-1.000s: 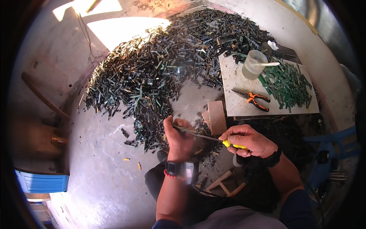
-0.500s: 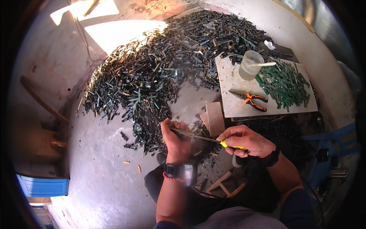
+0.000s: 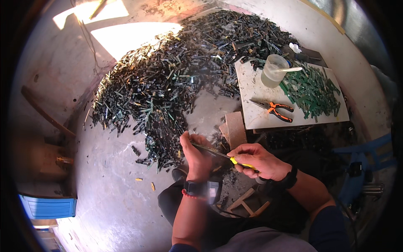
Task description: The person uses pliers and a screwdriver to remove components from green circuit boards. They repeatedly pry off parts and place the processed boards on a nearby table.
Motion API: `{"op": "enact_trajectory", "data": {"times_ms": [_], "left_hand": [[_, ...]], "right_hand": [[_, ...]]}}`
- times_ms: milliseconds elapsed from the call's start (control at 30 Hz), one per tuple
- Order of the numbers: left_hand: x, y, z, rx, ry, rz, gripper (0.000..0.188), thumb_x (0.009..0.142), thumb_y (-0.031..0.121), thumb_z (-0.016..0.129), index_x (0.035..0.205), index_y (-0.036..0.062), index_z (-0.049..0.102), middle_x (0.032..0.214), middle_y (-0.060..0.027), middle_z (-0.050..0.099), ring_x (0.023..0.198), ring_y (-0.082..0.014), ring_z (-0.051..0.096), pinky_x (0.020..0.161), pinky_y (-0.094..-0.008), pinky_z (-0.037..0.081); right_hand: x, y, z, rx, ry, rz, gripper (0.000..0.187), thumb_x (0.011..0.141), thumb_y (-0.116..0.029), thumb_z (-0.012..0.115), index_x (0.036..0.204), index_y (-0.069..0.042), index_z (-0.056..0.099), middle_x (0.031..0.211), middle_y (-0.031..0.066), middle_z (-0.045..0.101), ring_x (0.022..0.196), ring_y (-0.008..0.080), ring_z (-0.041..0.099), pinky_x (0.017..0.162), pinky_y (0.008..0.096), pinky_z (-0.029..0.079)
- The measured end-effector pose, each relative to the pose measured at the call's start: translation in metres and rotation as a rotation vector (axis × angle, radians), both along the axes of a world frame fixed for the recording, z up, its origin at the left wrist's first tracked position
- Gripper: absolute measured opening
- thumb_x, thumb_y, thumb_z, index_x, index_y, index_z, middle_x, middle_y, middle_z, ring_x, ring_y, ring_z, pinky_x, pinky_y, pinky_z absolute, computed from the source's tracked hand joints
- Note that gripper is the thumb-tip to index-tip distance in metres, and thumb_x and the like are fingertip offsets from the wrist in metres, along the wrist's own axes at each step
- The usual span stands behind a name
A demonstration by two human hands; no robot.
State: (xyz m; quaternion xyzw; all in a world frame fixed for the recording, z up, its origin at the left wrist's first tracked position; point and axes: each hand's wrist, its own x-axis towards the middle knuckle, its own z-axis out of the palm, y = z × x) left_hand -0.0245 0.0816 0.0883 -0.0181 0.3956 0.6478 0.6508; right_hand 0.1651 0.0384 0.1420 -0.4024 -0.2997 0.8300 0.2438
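Note:
My right hand (image 3: 266, 163) is closed on a screwdriver (image 3: 245, 165) with a yellow handle. Its thin metal shaft points left toward my left hand (image 3: 197, 161). Between the fingers of that hand is a narrow dark strip (image 3: 204, 147), partly hidden by the fingers. Shaft and strip overlap in view; whether they touch I cannot tell. Just beyond my hands stand reddish-brown blocks (image 3: 236, 129). A great heap of similar dark strips (image 3: 168, 80) spreads over the floor ahead and to the left.
On a white board (image 3: 257, 119) at the right lie orange-and-black pliers (image 3: 278, 112), a cup of liquid (image 3: 272, 75) with a pale stick, and a pile of green strips (image 3: 312, 92). Near my legs is a wooden frame (image 3: 247, 204). Blue plastic furniture (image 3: 48, 206) stands far left.
My right hand has moved left and slightly down with the screwdriver, closer to my left hand. The left hand has shifted only a little and keeps its hold on the strip.

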Motion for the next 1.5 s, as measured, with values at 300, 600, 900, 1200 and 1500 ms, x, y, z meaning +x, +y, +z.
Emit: {"op": "enact_trajectory", "data": {"times_ms": [300,600,900,1200,1500], "left_hand": [[-0.004,0.004,-0.019,0.067,-0.165,0.002,0.040,0.088,0.039,0.055,0.062,0.0146,0.035,0.059,0.0021,0.035,0.054,-0.0109,0.035,0.048,-0.0249,0.031],[0.004,0.007,-0.010,-0.092,-0.092,0.000,0.044,0.090,0.046,0.043,0.062,0.0144,0.032,0.055,0.0008,0.030,0.048,-0.0128,0.023,0.047,-0.0297,0.021],[-0.003,-0.003,0.000,0.029,-0.014,-0.128,0.044,0.090,0.045,0.045,0.062,0.0141,0.033,0.055,0.0007,0.031,0.047,-0.0124,0.024,0.046,-0.0291,0.022],[0.002,0.002,-0.011,-0.116,-0.088,-0.070,0.044,0.089,0.048,0.047,0.062,0.0160,0.035,0.054,0.0018,0.035,0.046,-0.0124,0.028,0.045,-0.0279,0.025],[0.000,0.003,-0.026,-0.244,0.004,-0.035,0.039,0.088,0.045,0.047,0.062,0.0166,0.038,0.055,0.0014,0.039,0.048,-0.0136,0.033,0.047,-0.0291,0.028]], "right_hand": [[-0.023,-0.018,-0.030,0.850,-0.383,-0.116,0.020,0.088,-0.008,0.062,0.107,0.000,0.062,0.069,0.0052,0.061,0.057,0.0127,0.058,0.050,0.0268,0.045],[-0.025,-0.024,-0.022,1.410,-0.768,-0.065,0.024,0.080,-0.005,0.066,0.103,-0.001,0.063,0.071,0.0155,0.060,0.060,0.0302,0.060,0.053,0.0382,0.048],[-0.008,-0.007,-0.003,0.076,0.007,0.022,0.025,0.094,-0.013,0.055,0.117,-0.002,0.059,0.069,0.0044,0.056,0.051,0.0079,0.050,0.042,0.0232,0.039],[-0.025,-0.029,-0.030,1.455,-0.809,-0.018,0.034,0.078,-0.004,0.063,0.112,-0.001,0.061,0.068,0.0121,0.056,0.059,0.0268,0.061,0.050,0.0354,0.049],[-0.029,-0.038,-0.028,1.621,-1.041,0.021,0.039,0.071,-0.002,0.065,0.110,-0.001,0.062,0.064,0.0059,0.054,0.054,0.0218,0.058,0.047,0.0320,0.048]]}}
